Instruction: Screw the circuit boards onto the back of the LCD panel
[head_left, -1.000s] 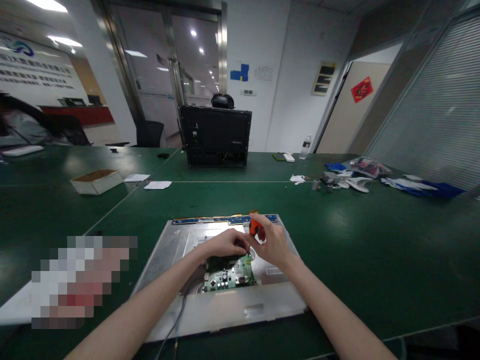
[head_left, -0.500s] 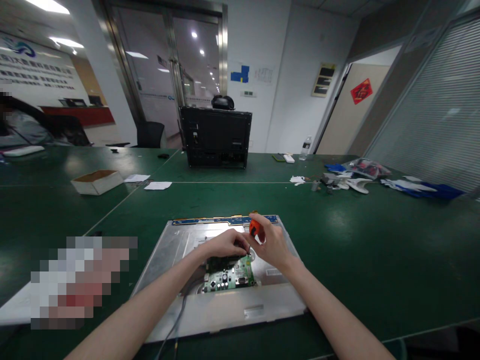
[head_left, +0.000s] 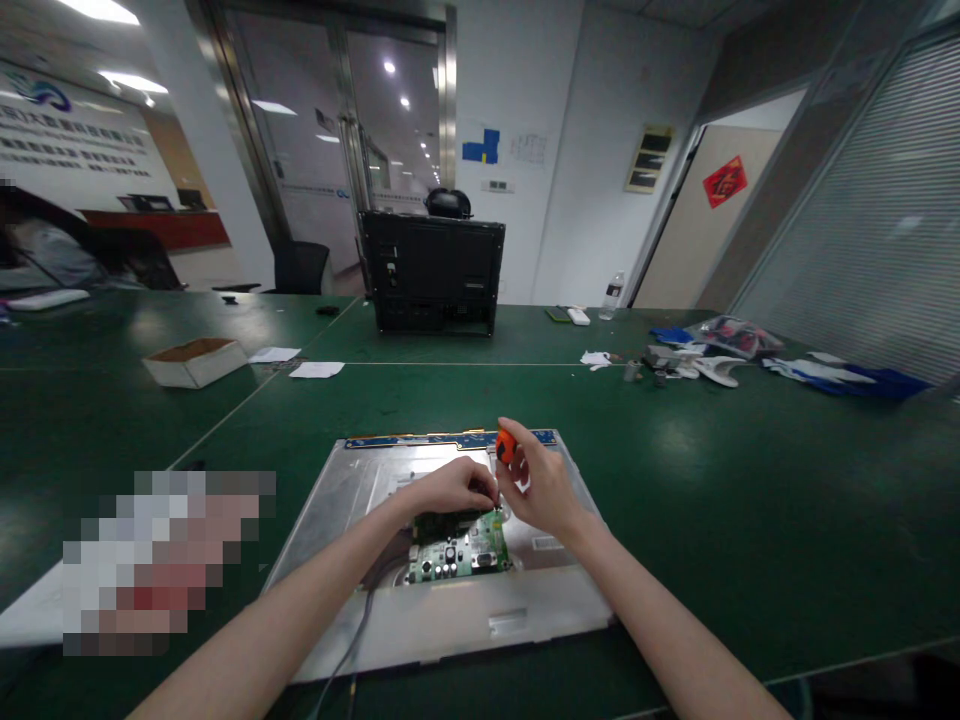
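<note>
My right hand [head_left: 544, 485] grips a screwdriver [head_left: 507, 447] by its orange and black handle, which stands roughly upright with the tip end down. Close beside it, my left hand [head_left: 454, 487] is closed in a pinch at the lower end of the screwdriver; what its fingertips hold is too small to make out. Below both hands lies a green circuit board [head_left: 465, 555], mounted on the silvery metal back of a display panel [head_left: 555, 600]. My left hand covers the board's upper part. A grey cable [head_left: 358, 640] runs from the board's left side toward me.
A blue circuit strip [head_left: 397, 441] lines the panel's far edge. Beyond stand a black monitor casing [head_left: 439, 275], an open box [head_left: 195, 365] and papers [head_left: 316, 370]. Gloves and small parts [head_left: 679, 360] lie at the right back, near a water bottle [head_left: 612, 296]. A blurred-out item [head_left: 165, 560] lies left.
The screwdriver handle has become a little more upright and turned in my right hand's fingers. My left hand stays almost in place, and the panel has not moved.
</note>
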